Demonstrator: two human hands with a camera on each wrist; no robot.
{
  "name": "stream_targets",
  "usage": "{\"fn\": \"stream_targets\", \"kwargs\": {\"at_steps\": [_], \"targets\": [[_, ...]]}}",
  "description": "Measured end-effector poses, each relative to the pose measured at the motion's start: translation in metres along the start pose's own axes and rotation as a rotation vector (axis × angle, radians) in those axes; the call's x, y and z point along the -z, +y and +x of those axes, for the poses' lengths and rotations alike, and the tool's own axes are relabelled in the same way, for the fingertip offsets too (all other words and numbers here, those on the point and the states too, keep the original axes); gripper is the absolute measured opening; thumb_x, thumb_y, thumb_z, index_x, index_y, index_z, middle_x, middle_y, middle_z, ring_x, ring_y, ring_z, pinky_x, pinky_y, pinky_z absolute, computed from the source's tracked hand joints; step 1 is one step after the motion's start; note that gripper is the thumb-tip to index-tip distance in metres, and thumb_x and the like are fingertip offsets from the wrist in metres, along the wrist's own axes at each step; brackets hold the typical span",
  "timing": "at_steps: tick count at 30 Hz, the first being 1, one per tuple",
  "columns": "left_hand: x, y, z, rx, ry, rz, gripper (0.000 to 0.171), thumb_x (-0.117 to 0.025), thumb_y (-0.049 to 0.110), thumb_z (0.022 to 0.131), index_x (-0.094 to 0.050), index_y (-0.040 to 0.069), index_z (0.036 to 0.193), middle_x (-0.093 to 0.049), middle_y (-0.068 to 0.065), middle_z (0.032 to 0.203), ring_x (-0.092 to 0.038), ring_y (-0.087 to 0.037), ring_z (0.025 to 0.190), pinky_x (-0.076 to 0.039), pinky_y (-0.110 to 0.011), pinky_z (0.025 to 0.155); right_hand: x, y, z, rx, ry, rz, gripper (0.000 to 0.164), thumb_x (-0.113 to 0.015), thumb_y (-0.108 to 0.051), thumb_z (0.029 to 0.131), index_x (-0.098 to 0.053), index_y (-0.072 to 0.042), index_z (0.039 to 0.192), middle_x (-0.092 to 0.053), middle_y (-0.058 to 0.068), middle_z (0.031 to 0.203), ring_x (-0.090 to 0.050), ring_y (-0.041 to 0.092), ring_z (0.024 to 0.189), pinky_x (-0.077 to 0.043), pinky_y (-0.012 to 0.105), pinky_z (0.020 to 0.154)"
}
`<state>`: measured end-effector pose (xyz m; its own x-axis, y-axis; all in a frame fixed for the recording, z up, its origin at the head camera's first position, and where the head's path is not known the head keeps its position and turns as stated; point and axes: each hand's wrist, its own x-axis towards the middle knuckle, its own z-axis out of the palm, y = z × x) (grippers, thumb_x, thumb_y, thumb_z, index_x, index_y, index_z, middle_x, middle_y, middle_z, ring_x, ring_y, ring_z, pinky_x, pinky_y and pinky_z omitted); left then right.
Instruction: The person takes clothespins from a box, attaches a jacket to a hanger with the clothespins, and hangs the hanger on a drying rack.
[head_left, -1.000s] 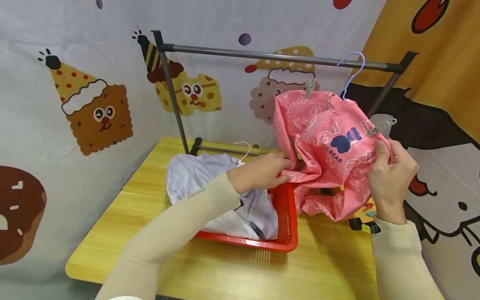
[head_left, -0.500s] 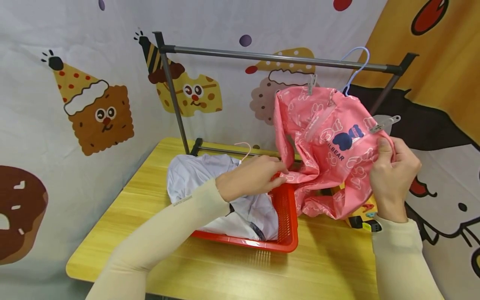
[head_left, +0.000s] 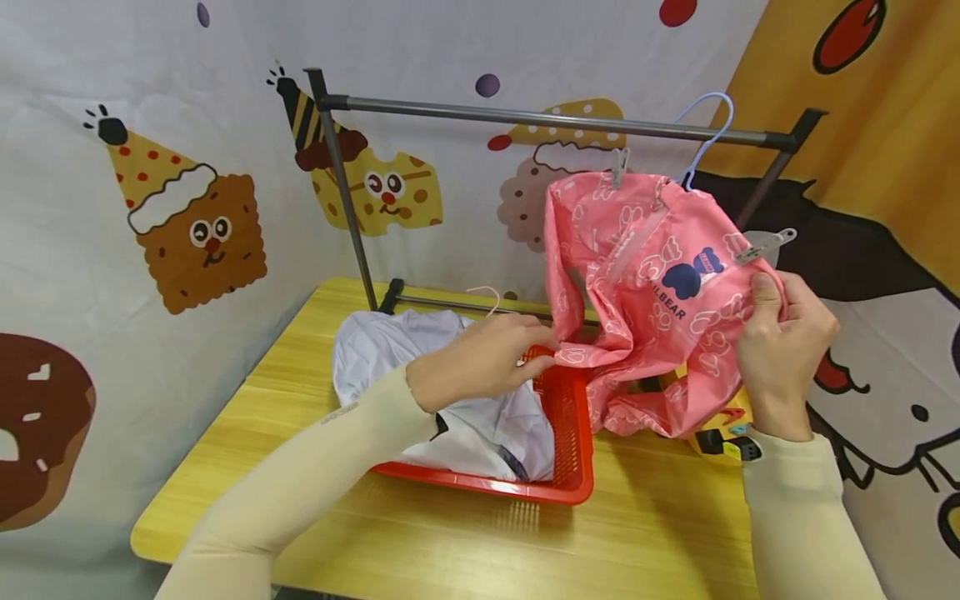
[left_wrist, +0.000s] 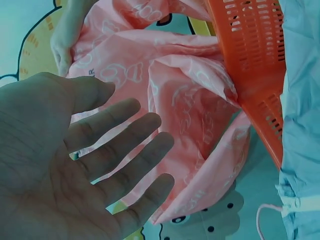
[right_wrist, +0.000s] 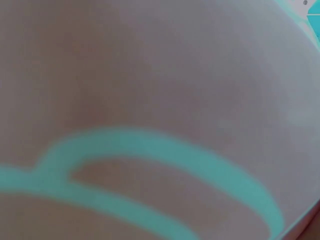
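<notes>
A pink jacket (head_left: pixel 660 308) with white outline prints and a blue bear patch hangs on a light blue hanger (head_left: pixel 705 137), whose hook overlaps the rod at the rack's right end. Grey clips (head_left: pixel 767 247) sit at both shoulders. My right hand (head_left: pixel 783 346) grips the jacket's right edge below one clip. Loosely spread, my left hand (head_left: pixel 487 354) is over the basket, fingertips close to the jacket's left side. The left wrist view shows its palm and fingers (left_wrist: pixel 135 145) holding nothing. Blurred pink fabric fills the right wrist view.
A red basket (head_left: pixel 573 433) on the wooden table (head_left: pixel 420 533) holds a pale lavender garment (head_left: pixel 397 342) with a pink hanger hook (head_left: pixel 491 296). The dark metal rack (head_left: pixel 480 111) stands behind. Small coloured clips (head_left: pixel 735 414) lie in something yellow behind the jacket.
My left hand has drawn left, away from the jacket's left side, and its fingers have loosened. My right hand keeps its grip, and the hanger hook has shifted slightly upward.
</notes>
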<state>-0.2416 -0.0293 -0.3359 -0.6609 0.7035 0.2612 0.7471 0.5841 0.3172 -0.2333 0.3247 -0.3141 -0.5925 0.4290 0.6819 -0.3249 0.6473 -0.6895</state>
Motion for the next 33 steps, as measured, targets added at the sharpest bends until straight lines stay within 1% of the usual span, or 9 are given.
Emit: {"fn": "stream_targets", "kwargs": {"at_steps": [5, 8, 11, 13, 16, 18, 23, 29, 33], "targets": [[0.007, -0.014, -0.007, 0.030, 0.061, -0.002, 0.026, -0.074, 0.027, 0.116, -0.085, 0.015, 0.136, -0.084, -0.003, 0.132, -0.079, -0.022, 0.117, -0.067, -0.040, 0.102, -0.001, 0.001, 0.000, 0.005, 0.012, -0.003, 0.038, -0.070, -0.033, 0.119, -0.085, 0.000, 0.130, -0.064, -0.040, 0.091, -0.058, -0.007, 0.074, -0.048, 0.005, 0.071], [0.013, -0.028, -0.014, 0.039, 0.121, -0.011, 0.023, -0.074, 0.023, 0.116, -0.085, 0.012, 0.133, -0.085, -0.006, 0.132, -0.080, -0.026, 0.121, -0.066, -0.044, 0.107, -0.001, 0.002, 0.000, 0.010, 0.007, -0.003, 0.038, -0.070, -0.032, 0.119, -0.085, 0.000, 0.130, -0.064, -0.039, 0.090, -0.057, -0.006, 0.074, -0.047, 0.006, 0.070], [0.022, -0.042, -0.021, 0.039, 0.185, -0.034, 0.021, -0.074, 0.019, 0.115, -0.084, 0.009, 0.131, -0.086, -0.010, 0.131, -0.081, -0.029, 0.124, -0.066, -0.048, 0.112, -0.001, 0.003, 0.000, 0.017, -0.004, -0.003, 0.039, -0.069, -0.034, 0.119, -0.085, 0.000, 0.132, -0.064, -0.039, 0.092, -0.058, -0.006, 0.075, -0.048, 0.006, 0.071], [0.028, -0.051, -0.025, 0.053, 0.218, -0.056, 0.022, -0.074, 0.017, 0.115, -0.084, 0.006, 0.131, -0.086, -0.011, 0.132, -0.082, -0.030, 0.124, -0.066, -0.049, 0.113, 0.000, 0.004, 0.001, 0.020, -0.008, -0.006, 0.040, -0.068, -0.035, 0.119, -0.085, -0.001, 0.133, -0.065, -0.040, 0.094, -0.059, -0.006, 0.077, -0.050, 0.005, 0.074], [0.035, -0.066, -0.031, 0.107, 0.264, -0.053, 0.023, -0.073, 0.018, 0.116, -0.084, 0.007, 0.132, -0.085, -0.012, 0.134, -0.082, -0.032, 0.123, -0.067, -0.051, 0.110, 0.000, 0.004, 0.002, 0.016, -0.005, -0.003, 0.040, -0.068, -0.035, 0.119, -0.085, -0.001, 0.133, -0.065, -0.041, 0.095, -0.060, -0.007, 0.078, -0.051, 0.005, 0.075], [0.039, -0.077, -0.035, 0.164, 0.287, -0.055, 0.023, -0.073, 0.019, 0.116, -0.084, 0.008, 0.133, -0.084, -0.012, 0.136, -0.082, -0.033, 0.122, -0.068, -0.051, 0.106, 0.001, 0.004, 0.001, 0.011, -0.005, -0.001, 0.039, -0.069, -0.034, 0.119, -0.085, -0.001, 0.132, -0.065, -0.040, 0.093, -0.060, -0.007, 0.077, -0.050, 0.005, 0.074], [0.042, -0.107, -0.042, 0.274, 0.341, -0.078, 0.023, -0.071, 0.017, 0.117, -0.084, 0.007, 0.134, -0.083, -0.014, 0.136, -0.081, -0.036, 0.122, -0.066, -0.053, 0.104, 0.000, 0.005, 0.000, 0.008, -0.008, -0.002, 0.037, -0.069, -0.030, 0.119, -0.084, 0.000, 0.133, -0.064, -0.037, 0.091, -0.057, -0.005, 0.075, -0.049, 0.005, 0.072], [0.044, -0.141, -0.052, 0.326, 0.439, -0.103, 0.023, -0.069, 0.013, 0.116, -0.084, 0.004, 0.131, -0.085, -0.018, 0.130, -0.082, -0.038, 0.116, -0.066, -0.056, 0.098, -0.001, 0.007, 0.002, 0.022, -0.002, 0.002, 0.036, -0.069, -0.030, 0.119, -0.084, 0.001, 0.132, -0.063, -0.037, 0.090, -0.056, -0.005, 0.074, -0.046, 0.007, 0.069], [0.049, -0.160, -0.056, 0.352, 0.539, -0.121, 0.023, -0.067, 0.010, 0.116, -0.083, -0.001, 0.130, -0.084, -0.023, 0.128, -0.080, -0.043, 0.114, -0.063, -0.060, 0.100, -0.002, 0.008, 0.004, 0.021, 0.006, 0.009, 0.036, -0.070, -0.029, 0.119, -0.085, 0.001, 0.131, -0.065, -0.037, 0.091, -0.057, -0.006, 0.074, -0.047, 0.006, 0.069]]}}
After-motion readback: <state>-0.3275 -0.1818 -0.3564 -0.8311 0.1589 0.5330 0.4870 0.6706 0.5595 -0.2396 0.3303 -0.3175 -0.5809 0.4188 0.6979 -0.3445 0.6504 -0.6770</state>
